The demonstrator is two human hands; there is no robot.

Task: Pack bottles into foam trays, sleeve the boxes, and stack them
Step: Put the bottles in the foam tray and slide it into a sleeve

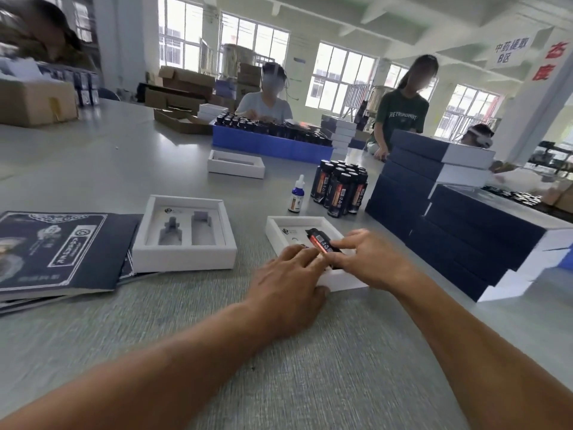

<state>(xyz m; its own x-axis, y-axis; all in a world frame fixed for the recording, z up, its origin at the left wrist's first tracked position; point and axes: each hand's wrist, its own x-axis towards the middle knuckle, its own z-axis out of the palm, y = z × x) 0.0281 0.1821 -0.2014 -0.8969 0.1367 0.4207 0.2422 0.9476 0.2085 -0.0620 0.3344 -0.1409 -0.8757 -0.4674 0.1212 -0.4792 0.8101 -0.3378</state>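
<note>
- Right hand (pixel 369 259) pinches a dark bottle (pixel 322 242) lying in the near tray (pixel 279 226) on the table (pixel 310 352).
- Left hand (pixel 291 283) – fingers straight – presses on the tray's near edge.
- Empty tray (pixel 186 259), sleeves (pixel 62 249) left; boxes (pixel 465 231) stacked right.

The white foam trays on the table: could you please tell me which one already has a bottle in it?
The near tray under both hands, holding a black bottle. The left tray and far tray show bare cut-outs.
</note>
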